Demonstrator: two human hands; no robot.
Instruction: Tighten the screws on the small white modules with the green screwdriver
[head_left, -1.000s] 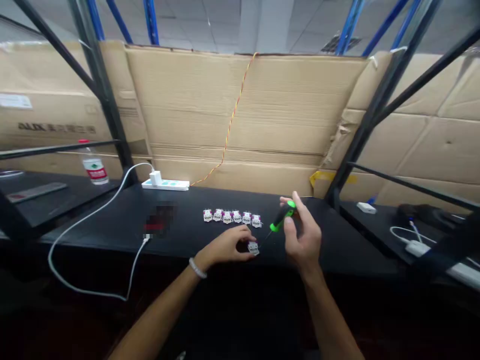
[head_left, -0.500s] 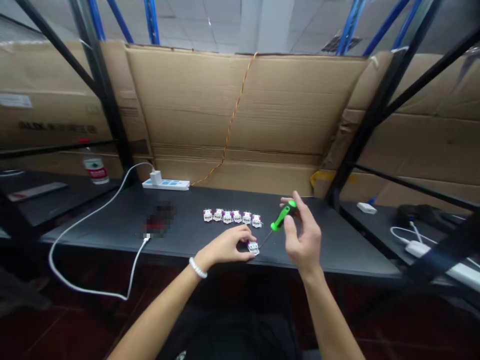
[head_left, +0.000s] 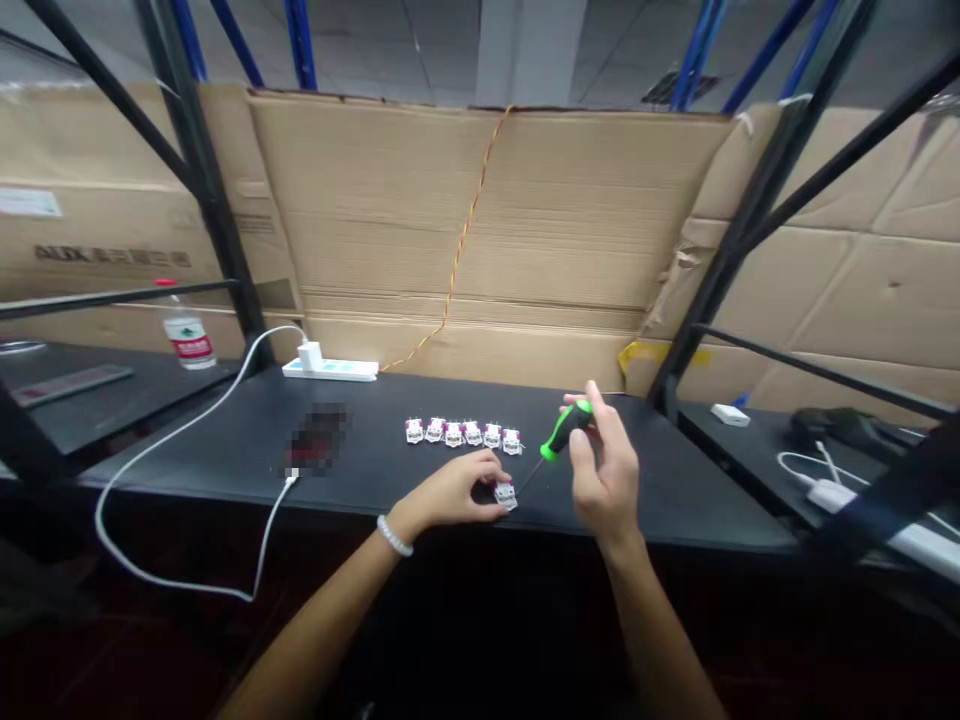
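My left hand (head_left: 461, 488) is closed on a small white part with purple (head_left: 506, 495), steadying it near the front edge of the black table (head_left: 645, 490). A green and black screwdriver (head_left: 567, 430) is held in my right hand (head_left: 609, 465), its handle slanting between thumb and fingers. The thin shaft reaches down left to the white part's right side; whether the tip touches it is too small to tell. Behind my left hand, several similar white and purple parts (head_left: 454, 434) stand in a row.
A white power strip (head_left: 337, 371) lies by the cardboard wall (head_left: 450, 220). From its plug a white cable (head_left: 176, 425) loops over the table's front edge to a blurred-out item (head_left: 319, 437). Black rack posts (head_left: 694, 310) rise at both sides. A bottle (head_left: 187, 338) stands left.
Both hands, the screwdriver and the part keep nearly the same pose. The whole view has shifted very slightly, and the picture's brightness differs.
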